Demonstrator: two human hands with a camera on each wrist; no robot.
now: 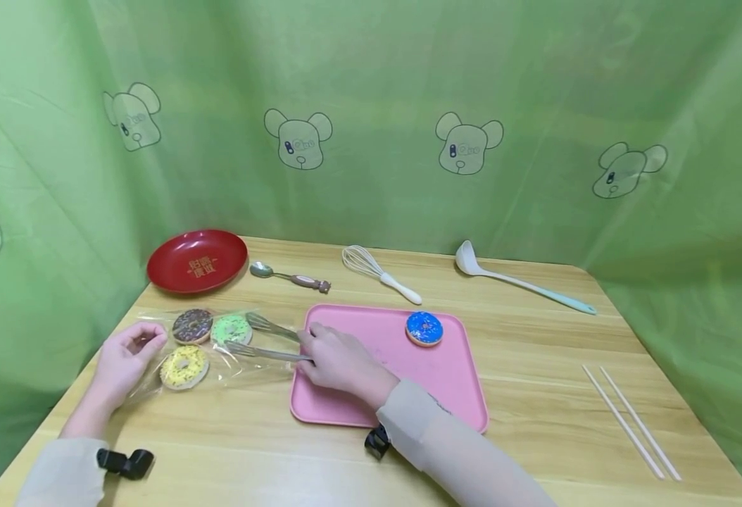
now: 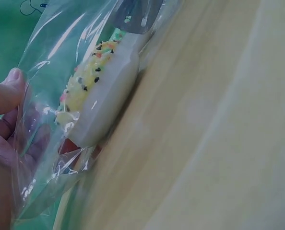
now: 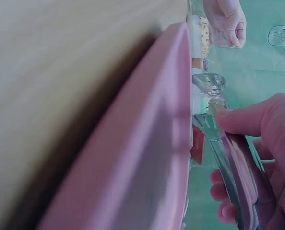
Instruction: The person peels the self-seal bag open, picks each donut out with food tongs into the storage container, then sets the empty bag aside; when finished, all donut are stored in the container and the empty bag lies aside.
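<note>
At the left, my left hand [image 1: 124, 358] pinches the edge of a clear plastic bag [image 2: 46, 62]. The bag holds a chocolate donut [image 1: 184, 325], a yellow donut [image 1: 171, 370] with sprinkles and a green donut [image 1: 228, 327]. My right hand [image 1: 341, 358] grips metal tongs [image 3: 233, 167] over the left edge of a pink tray [image 1: 403, 373]. The two spread tips of the tongs reach left into the bag, at either side of the green donut. On the tray, toward its far right corner, lies a blue donut [image 1: 420, 324].
A red plate [image 1: 171, 266] stands at the back left. Along the back lie a spoon [image 1: 304, 281], a white whisk [image 1: 399, 285] and a ladle [image 1: 523, 284]. Two chopsticks [image 1: 624, 424] lie at the right. A green curtain [image 1: 384, 204] surrounds the table.
</note>
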